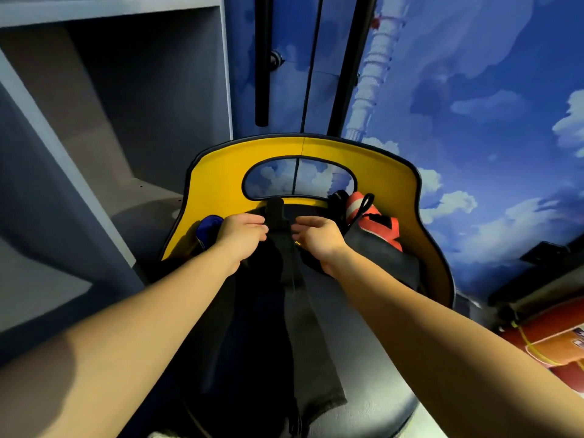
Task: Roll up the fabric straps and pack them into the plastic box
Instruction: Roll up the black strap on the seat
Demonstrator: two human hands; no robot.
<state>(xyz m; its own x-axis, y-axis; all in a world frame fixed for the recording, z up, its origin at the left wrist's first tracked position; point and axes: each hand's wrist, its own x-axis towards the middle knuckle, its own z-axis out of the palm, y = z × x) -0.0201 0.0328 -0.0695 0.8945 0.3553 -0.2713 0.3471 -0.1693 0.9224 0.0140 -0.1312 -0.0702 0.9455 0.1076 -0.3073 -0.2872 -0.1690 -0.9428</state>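
At the chair's (218,172) left edge lies a blue roll (207,229). The left hand (241,233), fingers loosely curled, and the right hand (317,238) flank a black strap (278,216) running lengthwise toward the person; whether either pinches it, I cannot tell. No plastic box is visible.

The lower end of the black strap (289,254) is cut off by the bottom edge. Fingertips of both hands are hidden against it; the grip cannot be judged.
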